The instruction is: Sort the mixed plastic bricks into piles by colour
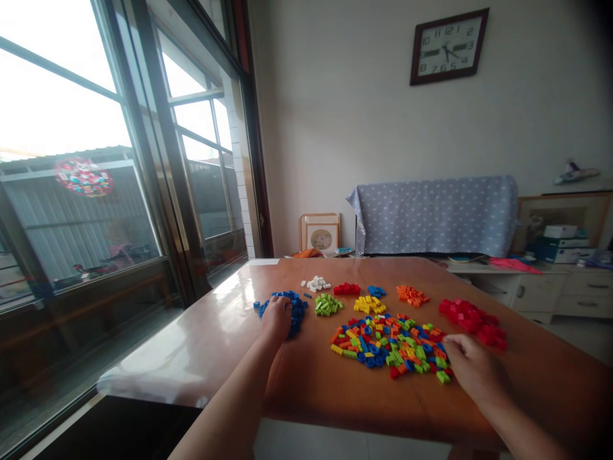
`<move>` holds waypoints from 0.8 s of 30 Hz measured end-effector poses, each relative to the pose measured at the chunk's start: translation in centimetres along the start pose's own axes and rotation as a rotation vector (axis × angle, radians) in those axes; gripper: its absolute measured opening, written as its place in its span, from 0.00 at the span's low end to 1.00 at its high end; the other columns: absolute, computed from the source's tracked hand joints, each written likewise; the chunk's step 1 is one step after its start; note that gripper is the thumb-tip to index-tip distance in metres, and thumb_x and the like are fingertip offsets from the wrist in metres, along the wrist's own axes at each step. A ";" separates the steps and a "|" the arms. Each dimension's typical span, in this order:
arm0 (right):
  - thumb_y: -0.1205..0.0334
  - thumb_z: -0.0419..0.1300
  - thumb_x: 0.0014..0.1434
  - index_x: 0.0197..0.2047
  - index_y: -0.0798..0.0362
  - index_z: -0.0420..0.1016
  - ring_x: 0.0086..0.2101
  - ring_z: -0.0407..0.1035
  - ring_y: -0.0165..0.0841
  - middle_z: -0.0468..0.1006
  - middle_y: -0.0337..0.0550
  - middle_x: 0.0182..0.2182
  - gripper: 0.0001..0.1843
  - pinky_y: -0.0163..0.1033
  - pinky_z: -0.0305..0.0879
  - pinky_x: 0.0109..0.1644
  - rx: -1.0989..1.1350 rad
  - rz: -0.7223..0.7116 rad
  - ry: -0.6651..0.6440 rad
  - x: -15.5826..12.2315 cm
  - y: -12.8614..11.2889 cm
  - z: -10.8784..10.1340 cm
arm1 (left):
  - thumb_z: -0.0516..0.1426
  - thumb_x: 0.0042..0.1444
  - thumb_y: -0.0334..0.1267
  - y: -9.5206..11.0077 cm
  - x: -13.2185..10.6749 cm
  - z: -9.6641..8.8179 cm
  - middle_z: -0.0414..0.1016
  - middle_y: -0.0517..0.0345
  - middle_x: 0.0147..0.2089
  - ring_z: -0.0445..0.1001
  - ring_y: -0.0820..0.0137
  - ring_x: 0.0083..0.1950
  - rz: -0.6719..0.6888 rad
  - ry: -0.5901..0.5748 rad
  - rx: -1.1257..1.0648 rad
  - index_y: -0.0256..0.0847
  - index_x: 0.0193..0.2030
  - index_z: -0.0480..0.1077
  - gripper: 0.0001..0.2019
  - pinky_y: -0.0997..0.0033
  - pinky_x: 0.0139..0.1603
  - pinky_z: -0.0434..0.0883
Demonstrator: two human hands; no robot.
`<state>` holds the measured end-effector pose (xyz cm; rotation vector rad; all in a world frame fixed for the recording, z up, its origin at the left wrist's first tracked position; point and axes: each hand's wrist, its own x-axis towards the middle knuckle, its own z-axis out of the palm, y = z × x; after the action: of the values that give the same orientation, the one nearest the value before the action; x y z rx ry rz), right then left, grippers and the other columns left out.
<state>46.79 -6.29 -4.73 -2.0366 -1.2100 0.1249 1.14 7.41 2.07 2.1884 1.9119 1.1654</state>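
Note:
My left hand (276, 318) is over the pile of dark blue building bricks (297, 312) at the left. Its fingers are curled in, and whatever they hold is hidden. At the right edge of the mixed pile of coloured bricks (383, 343), my right hand (467, 358) has its thumb and fingers pressed together; I cannot make out anything in them. Behind the mixed pile lie smaller heaps of yellow bricks (370, 305), light green bricks (328, 305) and orange bricks (412, 295). A larger heap of red pieces (472, 321) sits beyond my right hand.
On the brown table (325, 396) there are also white bricks (317, 283), a small red heap (347, 289) and a small blue heap (376, 291) farther back. Glass doors (205, 172) stand to the left. A cloth-covered object (435, 217) is behind the table.

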 end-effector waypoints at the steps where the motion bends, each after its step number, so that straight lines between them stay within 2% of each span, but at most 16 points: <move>1: 0.42 0.50 0.58 0.41 0.47 0.78 0.39 0.76 0.43 0.83 0.45 0.38 0.22 0.39 0.63 0.39 -0.002 -0.008 0.006 0.0 0.1 0.0 | 0.54 0.62 0.36 -0.1 -0.2 -0.2 0.73 0.51 0.45 0.72 0.66 0.44 -0.003 0.017 0.002 0.40 0.42 0.76 0.09 0.68 0.47 0.66; 5: 0.43 0.51 0.58 0.41 0.48 0.79 0.39 0.76 0.43 0.83 0.46 0.38 0.22 0.39 0.63 0.38 -0.019 -0.023 0.020 0.1 0.2 0.1 | 0.51 0.64 0.38 0.0 -1.8 -0.8 0.73 0.52 0.45 0.73 0.67 0.44 0.006 0.069 -0.001 0.42 0.42 0.75 0.11 0.70 0.46 0.67; 8: 0.44 0.51 0.59 0.41 0.48 0.78 0.38 0.76 0.42 0.83 0.46 0.37 0.22 0.39 0.62 0.37 -0.016 -0.021 0.035 -0.1 -0.1 0.0 | 0.52 0.65 0.39 1.1 -4.0 -1.0 0.73 0.53 0.46 0.73 0.69 0.43 0.030 0.056 -0.026 0.43 0.43 0.75 0.11 0.71 0.45 0.67; 14: 0.47 0.52 0.59 0.39 0.48 0.78 0.38 0.75 0.39 0.83 0.44 0.35 0.18 0.37 0.62 0.37 0.021 -0.015 0.082 -0.7 -1.1 -0.3 | 0.52 0.65 0.42 5.7 -9.7 -0.2 0.73 0.56 0.43 0.72 0.70 0.40 0.118 -0.108 -0.119 0.45 0.41 0.74 0.10 0.73 0.40 0.65; 17: 0.48 0.52 0.59 0.40 0.48 0.78 0.38 0.75 0.39 0.83 0.44 0.35 0.18 0.37 0.62 0.38 0.042 -0.017 0.114 -1.0 -1.3 -0.6 | 0.52 0.65 0.41 7.9 -11.7 0.1 0.73 0.55 0.44 0.73 0.69 0.43 0.140 -0.165 -0.126 0.45 0.42 0.74 0.10 0.72 0.42 0.64; 20: 0.48 0.51 0.60 0.41 0.49 0.78 0.39 0.75 0.39 0.83 0.45 0.36 0.19 0.37 0.63 0.39 0.055 -0.028 0.137 -1.4 -1.6 -0.9 | 0.51 0.65 0.40 9.1 -12.6 0.2 0.73 0.54 0.43 0.72 0.66 0.45 0.151 -0.189 -0.065 0.45 0.41 0.75 0.10 0.70 0.45 0.64; 24: 0.49 0.50 0.61 0.41 0.50 0.77 0.39 0.75 0.39 0.83 0.45 0.36 0.19 0.37 0.62 0.39 0.034 -0.090 0.132 -2.2 -2.3 -1.3 | 0.50 0.65 0.42 9.6 -12.8 -0.2 0.74 0.52 0.43 0.71 0.64 0.46 0.159 -0.218 0.056 0.45 0.38 0.75 0.13 0.67 0.46 0.62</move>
<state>44.52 -8.11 -2.88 -1.9264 -1.2063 -0.0312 9.53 -6.11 0.08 2.4197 1.7323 0.8550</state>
